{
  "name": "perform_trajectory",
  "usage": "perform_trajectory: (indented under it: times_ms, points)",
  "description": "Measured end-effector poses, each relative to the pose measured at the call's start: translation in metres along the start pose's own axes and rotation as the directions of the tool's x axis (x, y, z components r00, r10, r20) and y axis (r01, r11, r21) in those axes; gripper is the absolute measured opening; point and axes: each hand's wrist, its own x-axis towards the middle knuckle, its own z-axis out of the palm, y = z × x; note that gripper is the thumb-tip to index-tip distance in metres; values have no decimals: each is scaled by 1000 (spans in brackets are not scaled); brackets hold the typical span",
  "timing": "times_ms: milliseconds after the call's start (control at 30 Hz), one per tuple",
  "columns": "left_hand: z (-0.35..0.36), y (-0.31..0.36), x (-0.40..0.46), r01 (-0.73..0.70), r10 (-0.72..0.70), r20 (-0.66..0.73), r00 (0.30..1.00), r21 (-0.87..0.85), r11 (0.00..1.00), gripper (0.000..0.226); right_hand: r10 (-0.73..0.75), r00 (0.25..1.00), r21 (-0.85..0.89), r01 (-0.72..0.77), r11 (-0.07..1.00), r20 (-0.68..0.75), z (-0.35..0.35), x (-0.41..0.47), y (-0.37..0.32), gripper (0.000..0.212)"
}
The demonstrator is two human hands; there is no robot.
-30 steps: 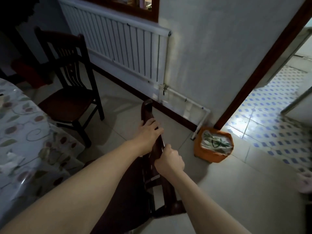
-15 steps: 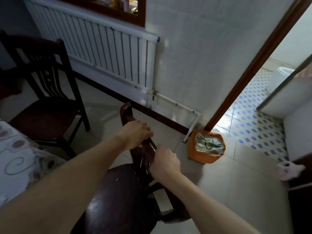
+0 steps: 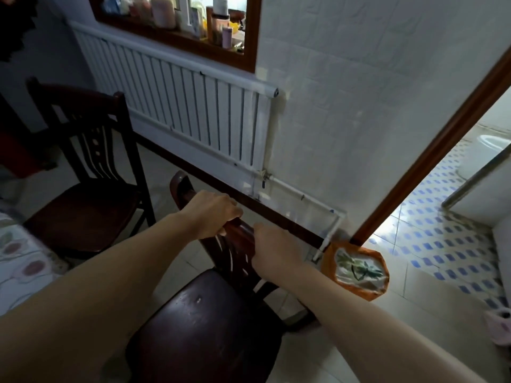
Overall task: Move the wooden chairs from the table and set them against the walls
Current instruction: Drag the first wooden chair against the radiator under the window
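Two hands: both of ours grip the top rail of the nearer chair's backrest, close together but not touching each other.
Left hand: we have it curled over the rail from above, fingers wrapped down the far side, clamped on the wood.
Right hand: we hold the same rail just to the right, fist closed round it, knuckles up.
Near chair: dark wooden chair directly below us, its glossy seat toward us, its slatted back away from us and toward the wall; we cannot tell whether all its legs touch the floor.
Table: at our left edge, covered in a flowered cloth; the near chair stands apart from it.
Orange bin: lined with a white bag, on the floor just right of the chair's back, beside the foot of the door frame.
Second chair: same dark wood, further left, its seat next to the table corner, its back toward the dim far side of the room.
Radiator: white, ribbed, fixed along the wall beyond both chairs, with a pipe running low to the right.
Window ledge: above the radiator, crowded with bottles and jars.
Doorway: to the right, opening onto blue-patterned tiles.
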Motion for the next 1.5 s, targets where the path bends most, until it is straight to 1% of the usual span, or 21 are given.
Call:
perform_trajectory:
  times_ms: [133, 200, 333, 433, 500, 667, 733, 800, 867, 967, 1133, 1300, 1400, 1500]
  points:
    - [-13, -7, 55, 26, -26, 3, 1000, 34, 999, 41, -28, 1000, -29, 28, 999, 4, -29, 38, 38, 32]
    - [-20, -9, 90, 46, -48, 33, 998, 51, 998, 42, -39, 999, -33, 39, 999, 10, -44, 62, 62, 33]
    - [-35, -12, 155, 55, -61, 95, 994, 60, 997, 38, -60, 998, -55, 61, 997, 26, -68, 105, 106, 34]
    - [-45, -16, 209, 64, -71, 93, 993, 70, 996, 36, -64, 998, -53, 65, 996, 28, -92, 143, 142, 31]
    - [-50, -19, 241, 59, -62, 74, 995, 47, 997, 31, -58, 998, -53, 60, 997, 29, -106, 168, 163, 27]
    - [-48, -34, 313, 28, -31, 82, 996, 37, 999, 27, -47, 998, -80, 50, 996, 41, -126, 220, 207, 29]
    - [-43, -41, 344, 9, -12, 71, 997, 42, 999, 29, -23, 999, -88, 27, 996, 48, -133, 243, 225, 28]
    - [-39, -49, 374, -28, 25, 63, 998, 47, 999, 30, -7, 998, -92, 13, 996, 66, -139, 268, 244, 19]
    - [-34, -58, 403, -65, 63, 49, 997, 27, 998, 26, 10, 997, -86, -3, 996, 78, -142, 292, 261, 13]
    - [-24, -79, 443, -85, 85, 27, 996, 11, 996, 24, 60, 997, -73, -56, 996, 54, -144, 333, 280, 16]
    - [-6, -98, 505, -87, 86, -21, 996, -74, 993, 26, 151, 989, -107, -151, 983, -8, -149, 385, 312, 18]
    - [15, -106, 558, -54, 47, -71, 996, -91, 994, 26, 223, 969, -159, -238, 958, -108, -152, 421, 342, 20]
    - [24, -109, 580, -35, 26, -97, 995, -93, 995, 25, 249, 960, -158, -268, 950, -130, -150, 437, 354, 20]
    - [32, -110, 600, -16, 8, -93, 996, -93, 996, 26, 272, 951, -129, -291, 948, -144, -148, 453, 367, 21]
